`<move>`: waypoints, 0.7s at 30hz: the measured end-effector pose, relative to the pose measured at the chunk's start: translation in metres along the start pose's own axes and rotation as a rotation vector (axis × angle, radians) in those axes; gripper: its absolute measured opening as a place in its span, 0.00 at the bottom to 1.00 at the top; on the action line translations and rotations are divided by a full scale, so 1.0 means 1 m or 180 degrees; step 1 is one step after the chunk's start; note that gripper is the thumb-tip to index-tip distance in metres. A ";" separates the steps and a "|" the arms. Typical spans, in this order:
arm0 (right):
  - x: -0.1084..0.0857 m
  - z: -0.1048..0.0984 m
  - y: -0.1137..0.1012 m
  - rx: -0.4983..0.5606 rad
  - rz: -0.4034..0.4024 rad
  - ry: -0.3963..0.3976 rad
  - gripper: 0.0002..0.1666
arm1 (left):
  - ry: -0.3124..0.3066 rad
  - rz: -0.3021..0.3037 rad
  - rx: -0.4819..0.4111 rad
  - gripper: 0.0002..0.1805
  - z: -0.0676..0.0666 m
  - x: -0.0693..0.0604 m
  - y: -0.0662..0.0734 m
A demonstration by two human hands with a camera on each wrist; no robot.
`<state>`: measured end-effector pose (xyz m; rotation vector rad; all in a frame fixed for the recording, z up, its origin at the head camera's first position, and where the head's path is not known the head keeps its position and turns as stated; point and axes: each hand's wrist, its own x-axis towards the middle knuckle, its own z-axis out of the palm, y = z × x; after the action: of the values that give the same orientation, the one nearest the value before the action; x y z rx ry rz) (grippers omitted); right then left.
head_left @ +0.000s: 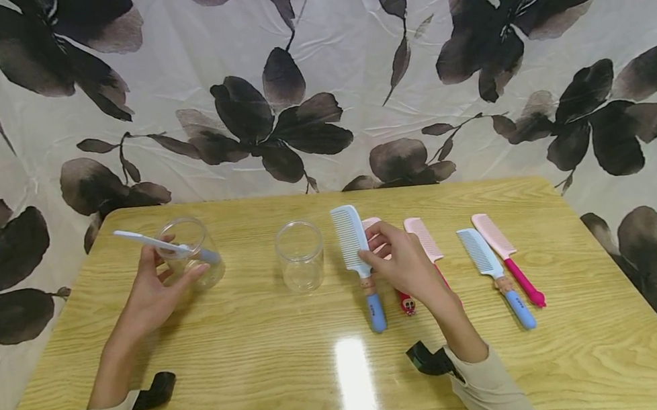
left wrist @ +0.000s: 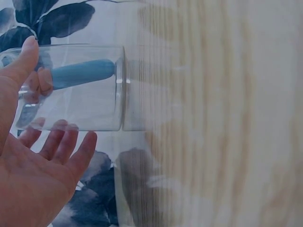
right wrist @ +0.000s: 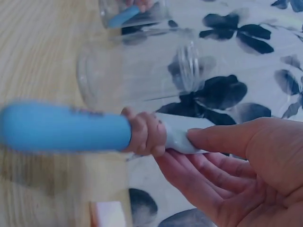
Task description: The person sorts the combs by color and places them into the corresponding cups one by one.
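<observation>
On the left, my left hand [head_left: 153,294] holds a clear round jar [head_left: 213,279] at its side, thumb and fingers on opposite sides of the wall. A light blue comb [head_left: 146,240] leans in that jar, its blue handle [left wrist: 85,73] down inside and its toothed end past the rim. My right hand [head_left: 406,260] pinches a second light blue comb [head_left: 349,238] by its toothed part. The handle [right wrist: 61,126] of that comb points down, with a small brown figure at its neck. Between the hands stands another clear jar [head_left: 303,277], with nothing in it.
Partly hidden by my right hand is a pink comb [head_left: 371,221]; another pink comb [head_left: 423,237] lies beside it. Farther right lie a blue comb [head_left: 483,255] and a pink comb [head_left: 495,235]. A flowered cloth [head_left: 375,78] hangs behind the wooden table [head_left: 263,375].
</observation>
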<state>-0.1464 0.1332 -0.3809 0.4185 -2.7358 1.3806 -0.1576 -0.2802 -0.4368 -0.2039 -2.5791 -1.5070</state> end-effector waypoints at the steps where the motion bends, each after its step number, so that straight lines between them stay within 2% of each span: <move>1: 0.000 0.000 -0.001 0.0038 -0.0026 -0.0020 0.14 | 0.0002 0.0006 -0.0002 0.45 0.000 0.000 0.000; 6: -0.004 -0.002 -0.009 0.0224 -0.0134 -0.0058 0.17 | 0.0000 -0.0008 -0.0027 0.45 0.000 -0.001 0.000; 14: -0.006 -0.003 -0.022 0.0330 -0.0242 -0.0051 0.18 | -0.0037 -0.0026 -0.0082 0.46 -0.001 -0.002 0.001; 21: -0.004 0.002 -0.036 0.0620 -0.0364 -0.0052 0.17 | -0.0060 -0.0008 -0.0096 0.47 0.000 -0.002 0.002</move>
<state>-0.1329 0.1121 -0.3540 0.5886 -2.5530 1.6249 -0.1549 -0.2793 -0.4356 -0.2195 -2.5730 -1.5531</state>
